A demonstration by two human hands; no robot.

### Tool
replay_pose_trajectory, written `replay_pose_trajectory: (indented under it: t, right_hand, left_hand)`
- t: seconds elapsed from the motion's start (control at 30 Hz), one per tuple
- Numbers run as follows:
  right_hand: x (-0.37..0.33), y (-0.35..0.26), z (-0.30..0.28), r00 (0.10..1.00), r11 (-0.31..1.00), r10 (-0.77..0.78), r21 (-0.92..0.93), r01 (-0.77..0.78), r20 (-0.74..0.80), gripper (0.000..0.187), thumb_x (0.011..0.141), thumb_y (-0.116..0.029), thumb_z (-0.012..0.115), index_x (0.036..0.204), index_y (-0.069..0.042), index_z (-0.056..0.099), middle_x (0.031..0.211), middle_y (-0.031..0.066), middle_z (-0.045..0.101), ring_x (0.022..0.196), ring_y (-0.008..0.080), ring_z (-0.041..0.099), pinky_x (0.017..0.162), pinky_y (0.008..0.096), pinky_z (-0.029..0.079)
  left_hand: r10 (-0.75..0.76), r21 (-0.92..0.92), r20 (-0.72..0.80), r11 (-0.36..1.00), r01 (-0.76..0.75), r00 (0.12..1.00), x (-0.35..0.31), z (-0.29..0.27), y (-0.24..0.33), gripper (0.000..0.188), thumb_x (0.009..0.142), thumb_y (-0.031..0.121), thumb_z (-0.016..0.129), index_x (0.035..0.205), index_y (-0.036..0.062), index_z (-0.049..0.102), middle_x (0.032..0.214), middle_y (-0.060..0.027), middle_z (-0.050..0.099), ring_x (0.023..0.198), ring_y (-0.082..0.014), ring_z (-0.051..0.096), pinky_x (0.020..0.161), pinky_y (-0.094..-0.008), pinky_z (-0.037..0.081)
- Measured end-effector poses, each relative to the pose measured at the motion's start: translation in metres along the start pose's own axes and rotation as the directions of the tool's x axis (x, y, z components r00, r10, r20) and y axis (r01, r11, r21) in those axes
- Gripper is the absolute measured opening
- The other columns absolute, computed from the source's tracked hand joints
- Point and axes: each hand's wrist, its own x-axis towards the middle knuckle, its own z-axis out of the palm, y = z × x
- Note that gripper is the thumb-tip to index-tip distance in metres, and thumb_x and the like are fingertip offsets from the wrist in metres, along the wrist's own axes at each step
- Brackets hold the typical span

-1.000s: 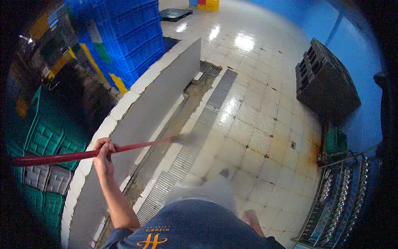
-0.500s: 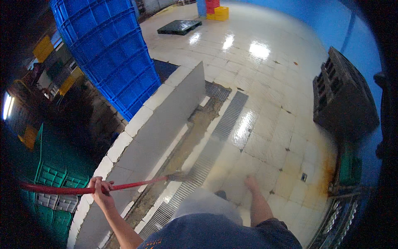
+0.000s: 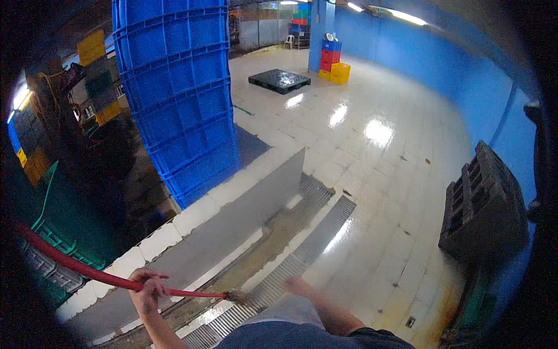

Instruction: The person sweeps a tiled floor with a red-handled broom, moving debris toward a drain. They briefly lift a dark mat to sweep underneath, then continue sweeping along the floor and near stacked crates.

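One red hose [image 3: 93,272] sits grasped in the left hand's [image 3: 150,288] grip, its end near the floor channel [image 3: 256,253] and slatted grate [image 3: 325,230]. Blur hides whether the right hand's [image 3: 297,285] grip is closed. Beyond the low wall [image 3: 232,206] rises a blue crate stack [image 3: 174,87], contents hidden; yellow crates [image 3: 340,73] stand beside a blue column [image 3: 321,35].

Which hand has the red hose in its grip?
The left hand, curled around the red hose; the right hand is apart from it, further right.
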Motion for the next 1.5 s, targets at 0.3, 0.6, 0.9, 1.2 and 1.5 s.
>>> replay_pose_trajectory:
  t: [0.3,0.6,0.9,1.2,1.5]
  right_hand:
    - [0.145,-0.177,-0.042,0.783,0.887,-0.269,-0.173,0.429,0.56,0.045,0.096,-0.035,0.057,0.133,-0.01,0.056,0.127,0.0172,0.061,0.112,0.0368,0.061,0.096,0.05,0.046]
    - [0.137,-0.231,-0.025,0.311,0.534,-0.748,0.253,0.807,0.587,0.078,0.086,-0.034,0.073,0.142,0.006,0.037,0.14,0.024,0.046,0.132,0.0414,0.046,0.111,0.0449,0.041]
    - [0.108,-0.256,0.016,0.197,0.576,-0.688,0.362,0.733,0.698,0.047,0.086,-0.032,0.074,0.117,-0.003,0.053,0.115,0.0175,0.059,0.113,0.0369,0.056,0.096,0.0487,0.046]
    - [0.047,-0.303,0.039,-0.252,0.291,-0.654,0.545,0.787,0.713,0.036,0.087,-0.047,0.066,0.102,-0.015,0.064,0.077,0.018,0.067,0.077,0.0411,0.068,0.068,0.0527,0.053]
    - [0.078,-0.265,0.023,0.26,0.453,-0.605,0.057,0.89,0.752,0.02,0.076,-0.017,0.074,0.095,-0.01,0.071,0.099,0.0145,0.065,0.102,0.037,0.061,0.094,0.051,0.043]
  left_hand:
    - [0.076,0.074,-0.206,0.995,-0.062,0.976,0.029,0.078,-0.05,0.008,0.091,0.008,0.061,0.095,0.0015,0.058,0.054,0.0035,0.042,0.043,-0.0077,0.038,0.067,-0.0385,0.053]
    - [-0.003,0.398,-0.524,0.884,0.248,0.851,-0.018,0.145,-0.05,0.011,0.087,0.017,0.06,0.09,0.0078,0.054,0.055,0.0019,0.044,0.046,-0.0121,0.042,0.06,-0.0443,0.048]
    - [0.137,0.45,-0.566,0.877,0.166,0.813,-0.044,0.201,0.007,0.021,0.091,0.023,0.067,0.085,0.0045,0.06,0.056,-0.0043,0.055,0.046,-0.0201,0.053,0.066,-0.0489,0.05]
    - [0.624,0.747,-0.396,0.646,-0.159,0.673,-0.146,0.201,0.169,0.029,0.092,0.031,0.071,0.081,0.007,0.058,0.06,-0.0082,0.065,0.05,-0.0231,0.062,0.063,-0.0494,0.052]
    - [0.262,0.224,-0.958,0.937,-0.266,0.118,-0.193,0.132,0.113,0.015,0.095,0.007,0.052,0.108,0.0141,0.056,0.058,-0.0032,0.04,0.048,-0.016,0.036,0.05,-0.0383,0.036]
